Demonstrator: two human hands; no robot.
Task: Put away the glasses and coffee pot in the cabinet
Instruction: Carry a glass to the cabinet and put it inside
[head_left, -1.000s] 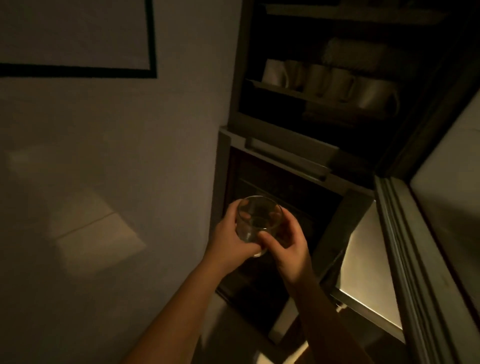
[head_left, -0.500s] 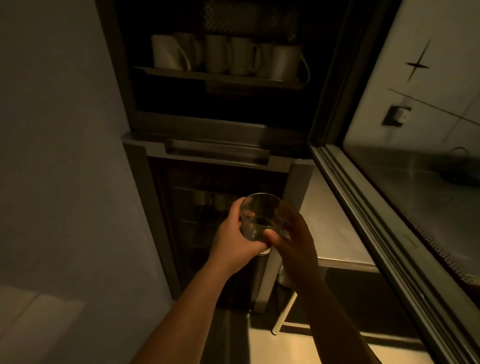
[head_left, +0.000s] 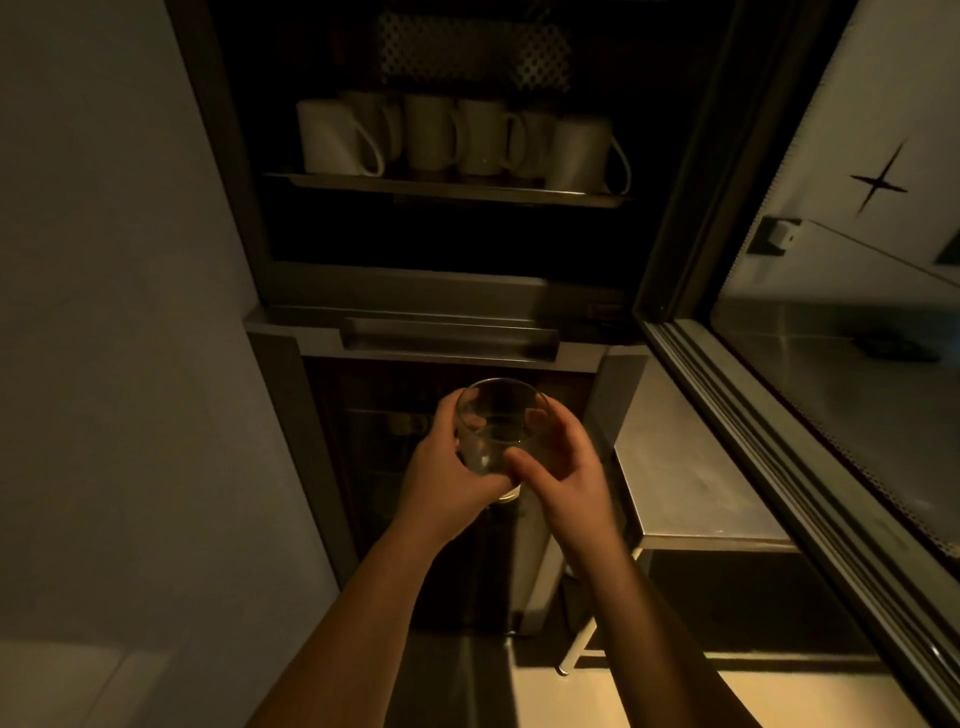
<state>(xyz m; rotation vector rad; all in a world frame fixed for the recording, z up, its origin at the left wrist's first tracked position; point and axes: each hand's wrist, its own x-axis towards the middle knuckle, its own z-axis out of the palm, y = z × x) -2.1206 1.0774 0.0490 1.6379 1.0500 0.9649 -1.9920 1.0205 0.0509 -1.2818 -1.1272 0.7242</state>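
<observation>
I hold a glass (head_left: 498, 431) with both hands in front of the cabinet (head_left: 447, 291). My left hand (head_left: 447, 478) wraps around its left side, and my right hand (head_left: 561, 467) grips the right side with thumb in front. The glass is upright, before the dark lower door (head_left: 374, 467). Above, white mugs (head_left: 457, 137) stand in a row on a shelf (head_left: 447, 189). A metal table (head_left: 685, 467) is just beside, at right.
</observation>
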